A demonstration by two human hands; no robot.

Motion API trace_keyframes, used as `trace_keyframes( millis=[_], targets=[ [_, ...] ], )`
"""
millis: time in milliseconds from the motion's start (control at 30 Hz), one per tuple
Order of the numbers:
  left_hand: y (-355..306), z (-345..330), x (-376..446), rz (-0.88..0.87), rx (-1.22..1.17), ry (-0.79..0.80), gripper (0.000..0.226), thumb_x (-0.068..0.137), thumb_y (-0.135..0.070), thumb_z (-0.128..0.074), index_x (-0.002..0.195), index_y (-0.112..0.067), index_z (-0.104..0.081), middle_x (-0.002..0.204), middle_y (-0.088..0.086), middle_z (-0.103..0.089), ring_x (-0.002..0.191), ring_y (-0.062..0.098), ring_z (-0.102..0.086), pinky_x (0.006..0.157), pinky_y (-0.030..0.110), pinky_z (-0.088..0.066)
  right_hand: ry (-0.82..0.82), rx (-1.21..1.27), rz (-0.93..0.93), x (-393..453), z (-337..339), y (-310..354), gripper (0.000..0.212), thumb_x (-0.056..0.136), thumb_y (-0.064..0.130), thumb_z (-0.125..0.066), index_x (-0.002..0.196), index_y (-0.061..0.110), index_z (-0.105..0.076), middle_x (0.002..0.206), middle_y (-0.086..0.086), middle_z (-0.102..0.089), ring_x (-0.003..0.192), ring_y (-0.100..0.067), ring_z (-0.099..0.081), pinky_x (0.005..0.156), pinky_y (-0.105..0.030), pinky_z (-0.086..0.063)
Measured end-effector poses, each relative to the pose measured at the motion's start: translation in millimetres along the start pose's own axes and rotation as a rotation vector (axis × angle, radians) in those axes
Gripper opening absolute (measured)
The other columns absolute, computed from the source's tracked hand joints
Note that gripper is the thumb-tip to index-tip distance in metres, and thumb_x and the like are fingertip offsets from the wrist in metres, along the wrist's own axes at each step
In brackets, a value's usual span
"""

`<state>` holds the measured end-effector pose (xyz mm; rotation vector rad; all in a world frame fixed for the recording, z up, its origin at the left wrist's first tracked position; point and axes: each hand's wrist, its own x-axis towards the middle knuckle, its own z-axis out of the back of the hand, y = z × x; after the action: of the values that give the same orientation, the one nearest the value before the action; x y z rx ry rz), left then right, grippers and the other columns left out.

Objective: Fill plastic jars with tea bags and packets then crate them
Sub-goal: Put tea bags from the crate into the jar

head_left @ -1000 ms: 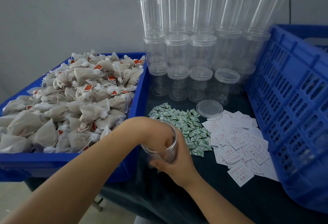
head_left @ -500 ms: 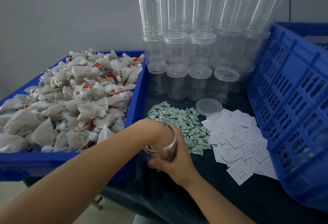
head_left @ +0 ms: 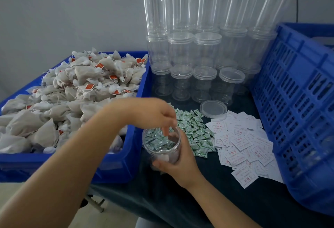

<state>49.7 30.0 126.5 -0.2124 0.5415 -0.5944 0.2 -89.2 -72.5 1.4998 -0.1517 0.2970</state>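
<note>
My right hand (head_left: 180, 166) grips an open clear plastic jar (head_left: 159, 143) from its right side and holds it upright on the dark table. Something pale lies at the jar's bottom. My left hand (head_left: 144, 114) hovers over the jar mouth, its fingers hanging down with the tips just inside the rim and nothing held in them. Tea bags (head_left: 81, 92) with red tags are heaped in a blue bin (head_left: 108, 166) on the left. Small green packets (head_left: 193, 130) and white printed slips (head_left: 242, 148) lie spread to the right of the jar.
A loose clear lid (head_left: 213, 109) lies behind the packets. Several empty lidded jars (head_left: 198, 47) are stacked in rows against the wall. A slotted blue crate (head_left: 298, 101) stands along the right side. The table's front edge runs below my forearms.
My left hand, sunk deep in the jar before, has lifted out until only the fingertips are at the rim. My right hand keeps its hold on the jar.
</note>
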Motion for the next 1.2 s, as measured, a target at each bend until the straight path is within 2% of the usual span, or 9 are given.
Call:
trace_keyframes(
  millis=[100, 167, 233, 367, 467, 633, 700, 933, 1200],
  targets=[
    [19.0, 8.2, -9.6, -0.048, -0.102, -0.35, 0.015, 0.097, -0.033, -0.046, 0.098, -0.034, -0.061, 0.089, -0.02, -0.069, 0.084, -0.011, -0.06, 0.081, 0.012, -0.043, -0.012, 0.002, 0.001, -1.2, 0.0, -0.5, 0.093, 0.058, 0.038, -0.089, 0.132, 0.063, -0.039, 0.131, 0.023, -0.047, 0.127, 0.004, -0.047, 0.094, -0.013, -0.046],
    [36.0, 7.1, -10.5, 0.002, -0.068, -0.553, 0.015, 0.097, -0.029, -0.049, 0.104, -0.032, -0.061, 0.103, -0.015, -0.066, 0.09, -0.005, -0.058, 0.079, 0.013, -0.041, -0.008, 0.0, -0.005, -1.2, 0.0, -0.2, 0.095, 0.056, 0.039, -0.09, 0.134, 0.057, -0.039, 0.134, 0.02, -0.046, 0.128, 0.005, -0.046, 0.097, -0.014, -0.045],
    [55.5, -0.8, -4.5, 0.093, 0.054, -0.652, 0.027, 0.096, -0.024, -0.052, 0.122, -0.021, -0.059, 0.124, -0.003, -0.06, 0.111, 0.01, -0.054, 0.091, 0.021, -0.039, 0.001, 0.003, -0.013, -1.0, 0.3, 0.0, 0.097, 0.054, 0.04, -0.09, 0.136, 0.051, -0.039, 0.135, 0.018, -0.045, 0.129, 0.004, -0.045, 0.1, -0.018, -0.045],
    [85.8, -22.8, 8.3, 0.258, 0.288, -0.676, 0.047, 0.096, -0.025, -0.05, 0.141, -0.016, -0.041, 0.147, 0.004, -0.037, 0.135, 0.025, -0.032, 0.111, 0.041, -0.029, 0.006, -0.004, -0.025, -1.2, 1.4, 1.0, 0.096, 0.054, 0.041, -0.09, 0.134, 0.057, -0.039, 0.131, 0.026, -0.045, 0.128, 0.007, -0.044, 0.101, -0.021, -0.046],
    [95.2, -30.7, 15.4, 0.331, 0.292, -0.722, 0.047, 0.098, -0.026, -0.043, 0.144, -0.015, -0.036, 0.147, 0.009, -0.037, 0.133, 0.031, -0.035, 0.108, 0.043, -0.031, 0.011, 0.0, -0.038, -1.9, 1.8, 2.3, 0.095, 0.054, 0.039, -0.09, 0.133, 0.057, -0.04, 0.126, 0.034, -0.045, 0.127, 0.008, -0.044, 0.103, -0.029, -0.05],
    [110.9, -32.6, 17.0, 0.49, 0.348, -0.557, 0.043, 0.094, -0.024, -0.044, 0.136, -0.015, -0.039, 0.135, 0.01, -0.046, 0.122, 0.03, -0.045, 0.095, 0.042, -0.041, 0.005, 0.002, -0.044, -2.6, 1.5, 4.2, 0.097, 0.055, 0.04, -0.09, 0.137, 0.047, -0.039, 0.136, 0.017, -0.045, 0.128, 0.007, -0.045, 0.101, -0.021, -0.047],
    [114.4, -35.5, 17.8, 0.501, 0.434, -0.508, 0.042, 0.094, -0.028, -0.046, 0.134, -0.02, -0.038, 0.135, 0.008, -0.045, 0.123, 0.028, -0.044, 0.094, 0.039, -0.041, 0.008, 0.0, -0.047, -2.5, 1.5, 4.4, 0.097, 0.055, 0.041, -0.089, 0.137, 0.047, -0.039, 0.138, 0.014, -0.044, 0.129, 0.006, -0.044, 0.1, -0.018, -0.046],
    [112.8, -33.9, 17.4, 0.446, 0.36, -0.68, 0.03, 0.094, -0.025, -0.05, 0.124, -0.025, -0.052, 0.116, 0.01, -0.053, 0.109, 0.031, -0.05, 0.084, 0.04, -0.042, 0.007, 0.001, -0.05, -2.1, 1.6, 5.0, 0.099, 0.054, 0.043, -0.089, 0.139, 0.045, -0.038, 0.139, 0.01, -0.043, 0.129, 0.006, -0.043, 0.099, -0.016, -0.045],
    [108.6, -32.1, 18.0, 0.429, 0.241, -0.795, 0.028, 0.085, -0.026, -0.065, 0.108, -0.015, -0.054, 0.106, 0.006, -0.061, 0.101, 0.026, -0.055, 0.082, 0.038, -0.042, 0.013, 0.029, -0.06, -2.9, 2.2, 6.9, 0.099, 0.054, 0.042, -0.09, 0.139, 0.042, -0.038, 0.139, 0.011, -0.044, 0.126, 0.011, -0.044, 0.097, -0.014, -0.047]
  ],
)
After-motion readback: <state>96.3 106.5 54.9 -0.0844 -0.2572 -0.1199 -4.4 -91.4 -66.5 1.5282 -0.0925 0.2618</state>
